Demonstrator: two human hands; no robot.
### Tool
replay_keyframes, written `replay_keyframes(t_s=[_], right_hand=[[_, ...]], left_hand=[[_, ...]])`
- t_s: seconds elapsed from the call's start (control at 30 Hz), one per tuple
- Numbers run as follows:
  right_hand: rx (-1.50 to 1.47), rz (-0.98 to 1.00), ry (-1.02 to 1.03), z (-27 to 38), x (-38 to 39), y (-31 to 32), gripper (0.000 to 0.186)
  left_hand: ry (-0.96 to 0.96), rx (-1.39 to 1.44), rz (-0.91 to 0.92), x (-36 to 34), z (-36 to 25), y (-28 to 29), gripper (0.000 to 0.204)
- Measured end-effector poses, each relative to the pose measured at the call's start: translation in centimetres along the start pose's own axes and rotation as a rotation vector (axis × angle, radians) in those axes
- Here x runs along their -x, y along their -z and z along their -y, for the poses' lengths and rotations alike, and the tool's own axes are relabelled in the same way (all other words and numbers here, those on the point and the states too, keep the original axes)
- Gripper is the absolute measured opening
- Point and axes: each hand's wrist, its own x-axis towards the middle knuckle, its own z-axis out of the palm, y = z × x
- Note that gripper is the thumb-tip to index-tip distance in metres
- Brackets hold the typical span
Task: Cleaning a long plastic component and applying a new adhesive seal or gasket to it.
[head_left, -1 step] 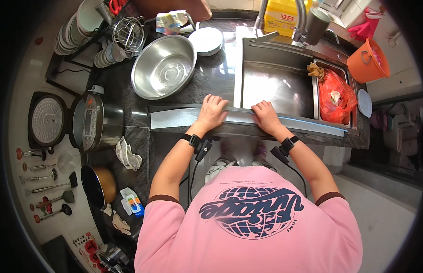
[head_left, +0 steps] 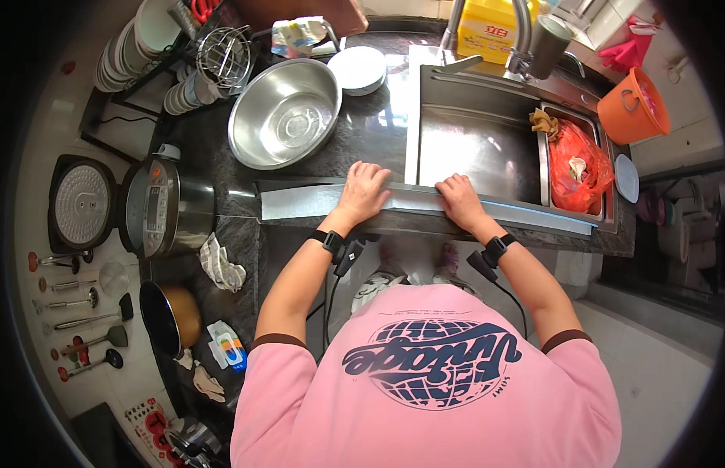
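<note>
Along the front edge of the dark counter (head_left: 393,66) runs a long silvery grey strip (head_left: 300,203). My left hand (head_left: 365,191) lies over its middle, fingers curled across the top toward the counter and thumb pointing right. Farther right, near the sink's front left corner, my right hand (head_left: 459,199) grips the same strip with bent fingers. Both palms are turned down and their undersides are hidden. Between the hands a stretch of strip shows. Just beyond my right hand is the steel sink (head_left: 475,148), and a large steel basin (head_left: 286,117) stands beyond my left hand.
A red plastic bag (head_left: 577,168) fills a tray at the sink's right. A faucet (head_left: 521,39), yellow jug (head_left: 487,31) and orange bucket (head_left: 629,108) stand behind. White bowls (head_left: 358,70) sit beside the basin. At left are an open rice cooker (head_left: 155,204) and a pot (head_left: 179,316).
The counter and its things sit slightly farther right in the picture, as the view has shifted a little. Both hands keep their places on the strip.
</note>
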Motion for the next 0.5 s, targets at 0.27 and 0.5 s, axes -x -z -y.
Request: replay_keyframes(t_s=[0.27, 0.5], right_hand=[[-0.010, -0.020, -0.013, 0.8, -0.2, -0.1, 0.023], [0.037, 0.029, -0.040, 0.9, -0.4, -0.3, 0.023]], left_hand=[[0.130, -0.157, -0.176, 6.8, 6.1, 4.3, 0.032], [0.084, -0.175, -0.069, 8.2, 8.3, 4.8, 0.031]])
